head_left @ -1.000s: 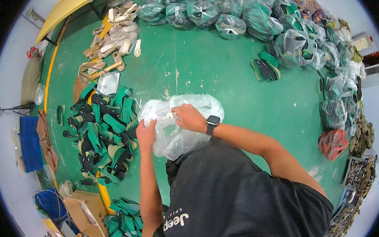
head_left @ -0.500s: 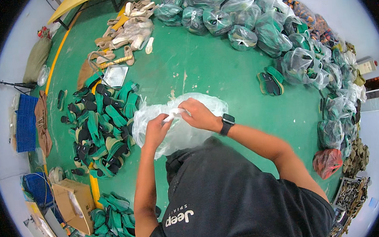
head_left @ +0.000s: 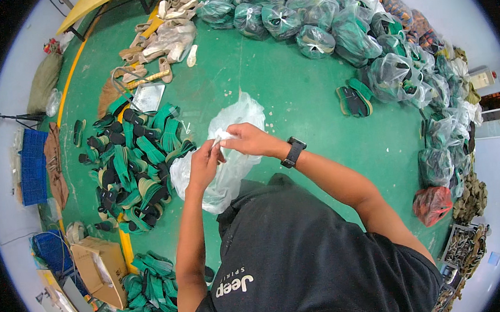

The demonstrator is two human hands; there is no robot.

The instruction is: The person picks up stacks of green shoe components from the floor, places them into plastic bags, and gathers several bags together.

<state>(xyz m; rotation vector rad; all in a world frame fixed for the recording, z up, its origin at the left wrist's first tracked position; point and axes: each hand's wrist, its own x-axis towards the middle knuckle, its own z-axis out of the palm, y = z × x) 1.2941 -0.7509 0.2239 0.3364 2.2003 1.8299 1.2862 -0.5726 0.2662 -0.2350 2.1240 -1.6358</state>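
Note:
A clear plastic bag [head_left: 227,157] hangs in front of me over the green floor. My left hand [head_left: 203,165] grips the bag's bunched top edge from below. My right hand [head_left: 248,140], with a black watch on its wrist, pinches the same gathered edge from the right. Both hands meet at the bag's mouth, fingers closed on the plastic. To the left on the floor lies a heap of green and black sandals [head_left: 133,163].
Several filled, tied plastic bags [head_left: 333,25] ring the far and right side. A loose sandal pair [head_left: 354,98] lies near them. Pale sandals [head_left: 165,32] lie at the back. A red bag [head_left: 433,205], blue crates [head_left: 33,169], a cardboard box [head_left: 99,268] and more green sandals [head_left: 146,288] surround me.
The bag, spread wide a second ago, is now gathered at its top; both hands have come together at its mouth. The view shifted slightly.

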